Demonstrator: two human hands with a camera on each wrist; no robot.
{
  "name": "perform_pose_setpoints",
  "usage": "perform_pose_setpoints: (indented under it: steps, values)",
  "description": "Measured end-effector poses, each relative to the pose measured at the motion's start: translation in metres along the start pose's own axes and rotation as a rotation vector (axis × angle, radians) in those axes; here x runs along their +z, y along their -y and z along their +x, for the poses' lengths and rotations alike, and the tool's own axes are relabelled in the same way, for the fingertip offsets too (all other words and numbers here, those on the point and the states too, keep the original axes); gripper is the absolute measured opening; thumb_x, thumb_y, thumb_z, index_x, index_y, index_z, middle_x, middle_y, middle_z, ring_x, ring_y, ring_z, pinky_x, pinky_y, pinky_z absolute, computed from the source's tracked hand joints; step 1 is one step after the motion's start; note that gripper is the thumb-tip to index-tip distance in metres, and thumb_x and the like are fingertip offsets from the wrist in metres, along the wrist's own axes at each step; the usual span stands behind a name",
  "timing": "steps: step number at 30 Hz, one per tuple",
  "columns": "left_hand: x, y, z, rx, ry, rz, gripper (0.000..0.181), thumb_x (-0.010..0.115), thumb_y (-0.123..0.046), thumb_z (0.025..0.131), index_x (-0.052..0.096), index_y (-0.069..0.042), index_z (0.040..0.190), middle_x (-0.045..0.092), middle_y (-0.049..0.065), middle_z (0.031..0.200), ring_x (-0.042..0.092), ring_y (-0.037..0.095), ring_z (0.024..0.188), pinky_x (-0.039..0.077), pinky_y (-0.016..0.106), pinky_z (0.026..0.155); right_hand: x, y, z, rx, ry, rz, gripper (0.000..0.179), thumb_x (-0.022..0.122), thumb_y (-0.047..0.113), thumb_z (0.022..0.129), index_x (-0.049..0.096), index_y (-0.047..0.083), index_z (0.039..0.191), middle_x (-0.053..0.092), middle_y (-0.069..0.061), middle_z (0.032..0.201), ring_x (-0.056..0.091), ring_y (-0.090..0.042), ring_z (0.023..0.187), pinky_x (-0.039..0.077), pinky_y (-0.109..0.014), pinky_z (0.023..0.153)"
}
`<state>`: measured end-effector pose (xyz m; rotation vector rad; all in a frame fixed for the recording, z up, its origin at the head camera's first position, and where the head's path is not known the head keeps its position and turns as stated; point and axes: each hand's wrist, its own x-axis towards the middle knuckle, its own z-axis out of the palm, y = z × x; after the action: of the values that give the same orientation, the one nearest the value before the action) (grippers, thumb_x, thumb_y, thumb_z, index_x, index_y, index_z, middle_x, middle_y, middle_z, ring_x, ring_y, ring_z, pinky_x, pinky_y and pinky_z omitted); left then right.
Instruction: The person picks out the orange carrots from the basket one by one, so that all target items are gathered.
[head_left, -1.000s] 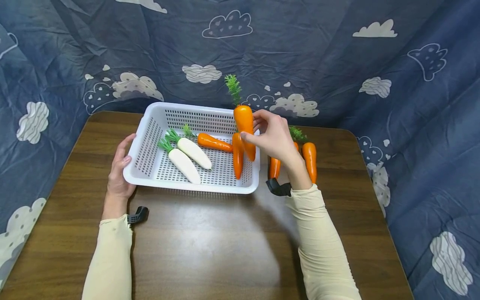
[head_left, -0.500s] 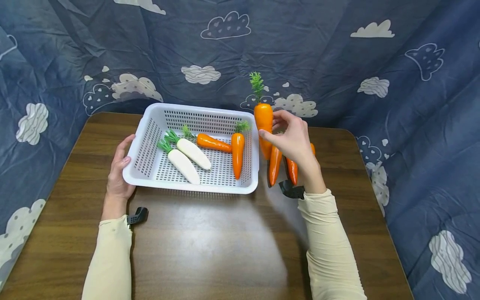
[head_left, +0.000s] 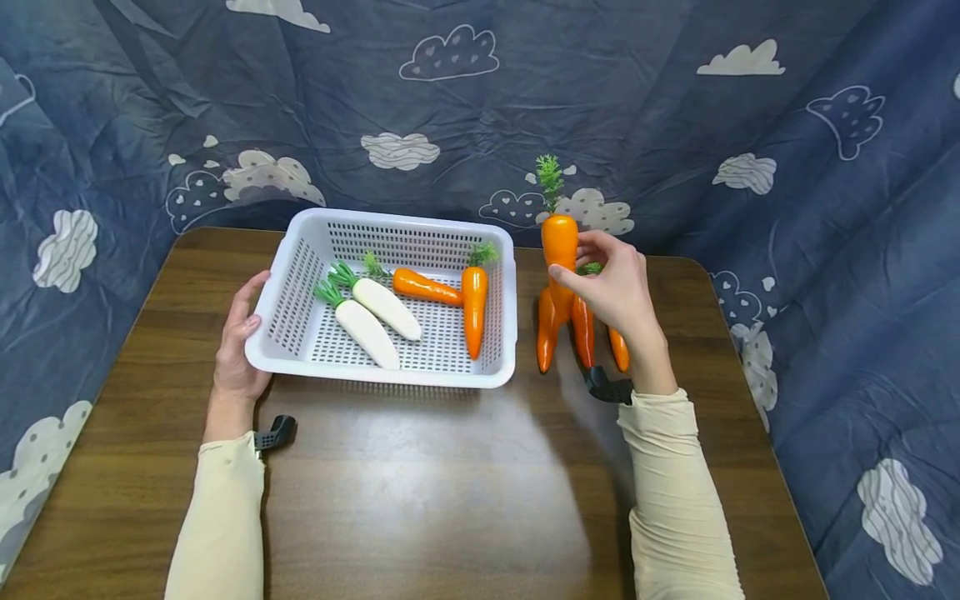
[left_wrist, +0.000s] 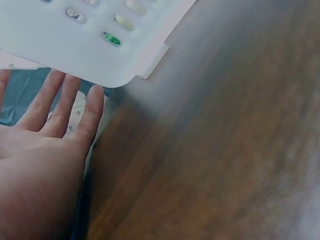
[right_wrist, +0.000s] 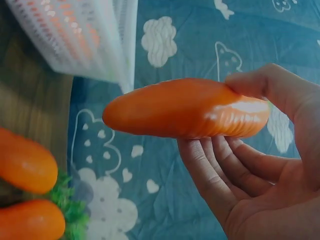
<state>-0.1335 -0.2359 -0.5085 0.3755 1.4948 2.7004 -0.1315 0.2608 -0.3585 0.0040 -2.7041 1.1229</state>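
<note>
In the head view my right hand pinches an orange carrot with a green leafy top, thumb on one side and fingers on the other. The carrot stands upright, root down, over the loose carrots right of the white basket. The right wrist view shows this held carrot between thumb and fingers. At the basket's left end is my left hand, its thumb and fingers against the side. Its visible fingers look fairly straight in the left wrist view, some tips hidden behind the basket wall.
Inside the basket lie two white radishes with green tops and two carrots. Several more carrots lie on the wooden table to the right, partly hidden. A blue cloud-patterned curtain hangs behind the table's back edge.
My right hand has moved right with the carrot, from over the basket's right end to over the loose carrots beside it. The left hand has stayed at the basket.
</note>
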Motion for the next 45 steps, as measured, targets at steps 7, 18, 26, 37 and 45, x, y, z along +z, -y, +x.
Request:
perform_pose_setpoints:
  steps: [7,18,26,37,45]
  values:
    - [0.001,-0.004,0.000,0.008,0.013,-0.002,0.066,0.041,-0.018,0.099,0.031,-0.015,0.164,0.037,0.015,0.162,0.055,0.028,0.122,0.056,0.031,0.090,-0.007,-0.016,-0.004,0.019,-0.032,-0.018,0.051,0.084,0.034,0.089,0.070,0.004,0.128,0.074,-0.017,0.110,0.070,-0.033,0.100,0.047,-0.036,0.081]
    - [0.000,0.000,-0.001,0.008,0.002,0.000,0.065,0.041,-0.017,0.099,0.033,-0.018,0.164,0.039,0.013,0.161,0.055,0.026,0.122,0.056,0.031,0.089,-0.022,-0.044,-0.012,0.051,-0.054,-0.066,0.053,0.084,0.036,0.089,0.069,0.003,0.128,0.074,-0.018,0.109,0.070,-0.032,0.100,0.044,-0.025,0.075]
    - [0.001,-0.002,-0.002,0.029,0.042,-0.041,0.065,0.041,-0.015,0.100,0.031,-0.014,0.164,0.041,0.015,0.158,0.058,0.026,0.118,0.058,0.031,0.087,-0.032,-0.065,-0.020,0.083,-0.080,-0.095,0.051,0.084,0.033,0.089,0.070,0.001,0.126,0.074,-0.022,0.108,0.069,-0.036,0.099,0.042,-0.038,0.088]
    - [0.003,0.000,-0.003,0.015,0.017,-0.007,0.064,0.039,-0.016,0.099,0.035,-0.017,0.163,0.040,0.012,0.160,0.055,0.026,0.122,0.056,0.030,0.090,-0.045,-0.103,-0.021,0.128,-0.061,-0.156,0.057,0.083,0.037,0.091,0.068,-0.003,0.128,0.074,-0.024,0.110,0.067,-0.028,0.093,0.040,-0.040,0.094]
    - [0.003,-0.001,-0.003,0.019,0.000,0.002,0.063,0.039,-0.016,0.098,0.037,-0.017,0.161,0.041,0.014,0.159,0.056,0.027,0.120,0.056,0.030,0.088,-0.049,-0.123,-0.027,0.159,-0.053,-0.184,0.055,0.081,0.034,0.091,0.067,-0.008,0.124,0.072,-0.028,0.106,0.055,-0.006,0.081,0.031,-0.057,0.107]
